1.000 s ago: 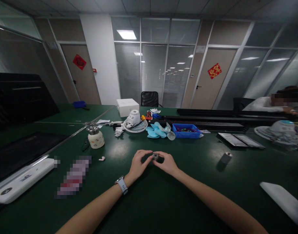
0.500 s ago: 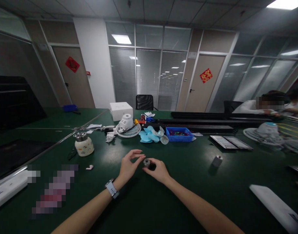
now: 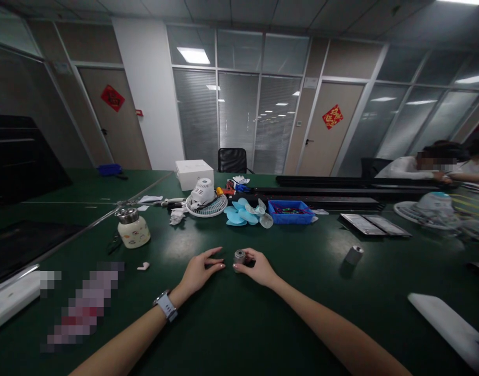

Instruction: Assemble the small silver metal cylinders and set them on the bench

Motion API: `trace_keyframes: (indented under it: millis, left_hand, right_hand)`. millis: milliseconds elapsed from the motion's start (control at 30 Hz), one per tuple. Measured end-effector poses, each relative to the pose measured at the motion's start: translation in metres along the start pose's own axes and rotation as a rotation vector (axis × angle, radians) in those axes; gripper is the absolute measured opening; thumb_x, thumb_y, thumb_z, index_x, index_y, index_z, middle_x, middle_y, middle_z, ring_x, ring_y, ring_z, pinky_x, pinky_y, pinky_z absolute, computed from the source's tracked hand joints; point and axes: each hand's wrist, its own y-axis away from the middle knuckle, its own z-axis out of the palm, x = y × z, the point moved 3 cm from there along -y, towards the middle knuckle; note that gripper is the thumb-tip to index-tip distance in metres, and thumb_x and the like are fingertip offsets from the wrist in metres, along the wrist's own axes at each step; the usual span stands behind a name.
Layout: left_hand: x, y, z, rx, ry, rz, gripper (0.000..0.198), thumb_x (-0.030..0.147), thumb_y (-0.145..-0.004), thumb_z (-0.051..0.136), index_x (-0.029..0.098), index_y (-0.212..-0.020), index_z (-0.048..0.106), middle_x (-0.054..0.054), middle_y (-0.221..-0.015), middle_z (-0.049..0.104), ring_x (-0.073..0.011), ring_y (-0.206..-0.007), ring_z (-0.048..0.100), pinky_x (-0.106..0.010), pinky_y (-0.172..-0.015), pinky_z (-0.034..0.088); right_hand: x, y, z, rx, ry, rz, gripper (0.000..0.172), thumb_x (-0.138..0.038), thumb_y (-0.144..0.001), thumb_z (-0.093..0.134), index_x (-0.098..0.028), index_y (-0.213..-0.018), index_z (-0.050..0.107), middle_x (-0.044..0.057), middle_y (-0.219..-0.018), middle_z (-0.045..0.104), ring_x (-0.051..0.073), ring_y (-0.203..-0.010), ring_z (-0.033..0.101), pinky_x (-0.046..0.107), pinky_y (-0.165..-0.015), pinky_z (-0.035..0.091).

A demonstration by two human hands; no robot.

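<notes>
A small grey metal cylinder (image 3: 239, 256) with a round recessed top stands upright at the middle of the green table (image 3: 231, 324). My right hand (image 3: 259, 269) pinches it between thumb and fingers from the right side. To its left, my left hand (image 3: 202, 269) is apart from it, thumb and fingers spread with nothing between them; a watch (image 3: 167, 306) is on that wrist. Farther right, a second metal cylinder (image 3: 354, 255) of similar look lies tilted or on its side on the table.
A cream jar (image 3: 133, 230) and a white earbud (image 3: 143, 266) are at left. Behind the hands lie light-blue fan blades (image 3: 241, 213), a white fan part (image 3: 203, 193) and a blue tray (image 3: 290, 213). A white bar (image 3: 446, 326) lies at right. People (image 3: 404, 168) sit far right.
My left hand has drawn back leftward from the cylinder and its fingers have opened. The right hand keeps its hold on the cylinder. The view has shifted slightly.
</notes>
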Motion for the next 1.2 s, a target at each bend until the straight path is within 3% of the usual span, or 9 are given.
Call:
trace_keyframes:
  millis: [200, 400, 533, 633, 767, 900, 967, 1067, 1200]
  left_hand:
    - [-0.005, 0.0, -0.006, 0.128, -0.005, 0.009, 0.051, 0.05, -0.086, 0.056, 0.023, -0.129, 0.057, -0.009, -0.117, 0.069, -0.0259, -0.119, 0.058, -0.044, -0.103, 0.043]
    - [-0.006, -0.001, -0.004, 0.136, -0.03, 0.011, 0.048, 0.05, -0.086, 0.055, 0.023, -0.125, 0.06, -0.007, -0.112, 0.071, -0.0251, -0.114, 0.062, -0.042, -0.099, 0.047]
    - [-0.004, 0.0, -0.004, 0.125, -0.037, 0.022, 0.046, 0.05, -0.087, 0.053, 0.023, -0.124, 0.06, -0.007, -0.111, 0.071, -0.0243, -0.111, 0.064, -0.041, -0.098, 0.048]
    - [-0.001, 0.0, -0.005, 0.121, -0.045, 0.02, 0.046, 0.051, -0.088, 0.052, 0.022, -0.123, 0.06, -0.007, -0.111, 0.072, -0.0244, -0.11, 0.064, -0.041, -0.098, 0.048]
    - [-0.001, 0.0, -0.005, 0.134, -0.07, 0.004, 0.044, 0.052, -0.087, 0.053, 0.024, -0.12, 0.062, -0.006, -0.108, 0.072, -0.0247, -0.109, 0.064, -0.04, -0.096, 0.049]
    - [-0.002, -0.001, -0.004, 0.138, -0.052, -0.004, 0.044, 0.052, -0.086, 0.054, 0.024, -0.119, 0.063, -0.006, -0.108, 0.072, -0.0247, -0.108, 0.065, -0.04, -0.095, 0.049]
    - [-0.003, -0.001, -0.004, 0.145, -0.039, -0.004, 0.043, 0.051, -0.086, 0.054, 0.024, -0.118, 0.063, -0.006, -0.11, 0.072, -0.0247, -0.107, 0.065, -0.04, -0.095, 0.049]
    - [-0.003, -0.001, -0.004, 0.156, -0.018, -0.005, 0.042, 0.05, -0.086, 0.054, 0.023, -0.116, 0.064, -0.006, -0.111, 0.071, -0.0241, -0.106, 0.066, -0.04, -0.094, 0.05]
    - [-0.002, -0.001, -0.005, 0.164, 0.007, -0.014, 0.04, 0.05, -0.088, 0.051, 0.022, -0.113, 0.063, -0.006, -0.109, 0.072, -0.0229, -0.106, 0.066, -0.038, -0.095, 0.05]
  right_hand:
    - [0.007, -0.007, -0.024, -0.145, -0.604, 0.225, 0.041, -0.044, -0.084, 0.056, -0.013, -0.11, 0.063, 0.012, -0.097, 0.069, 0.023, -0.099, 0.065, 0.044, -0.099, 0.045]
    - [0.013, -0.009, -0.033, -0.112, -0.82, 0.426, 0.04, -0.04, -0.094, 0.038, -0.011, -0.109, 0.062, 0.012, -0.095, 0.068, 0.016, -0.082, 0.066, 0.04, -0.099, 0.046]
    - [0.012, -0.008, -0.029, -0.089, -0.886, 0.438, 0.034, -0.037, -0.094, 0.043, -0.012, -0.11, 0.06, 0.014, -0.104, 0.068, 0.017, -0.088, 0.067, 0.04, -0.098, 0.047]
    - [0.013, -0.008, -0.029, -0.064, -0.867, 0.364, 0.03, -0.027, -0.086, 0.057, -0.017, -0.114, 0.058, 0.011, -0.111, 0.066, 0.018, -0.1, 0.066, 0.042, -0.101, 0.045]
    - [0.017, -0.01, -0.028, -0.049, -0.806, 0.256, 0.054, -0.015, -0.064, 0.078, -0.021, -0.115, 0.06, 0.007, -0.113, 0.066, 0.02, -0.111, 0.062, 0.043, -0.105, 0.042]
    - [0.024, -0.011, -0.022, 0.124, -0.623, 0.173, 0.069, -0.016, -0.045, 0.088, -0.019, -0.11, 0.064, 0.007, -0.109, 0.068, 0.023, -0.113, 0.061, 0.044, -0.104, 0.043]
    - [0.023, -0.009, -0.018, 0.191, -0.445, 0.128, 0.068, -0.022, -0.046, 0.09, -0.017, -0.109, 0.065, 0.008, -0.105, 0.07, 0.025, -0.107, 0.063, 0.046, -0.101, 0.045]
    - [0.016, -0.004, -0.013, 0.193, -0.213, 0.061, 0.062, -0.032, -0.052, 0.088, -0.016, -0.109, 0.066, 0.009, -0.098, 0.071, 0.025, -0.097, 0.067, 0.046, -0.094, 0.049]
    - [0.011, 0.0, -0.011, 0.187, -0.1, 0.01, 0.054, -0.035, -0.061, 0.082, -0.017, -0.109, 0.064, 0.008, -0.098, 0.07, 0.024, -0.095, 0.066, 0.041, -0.088, 0.051]
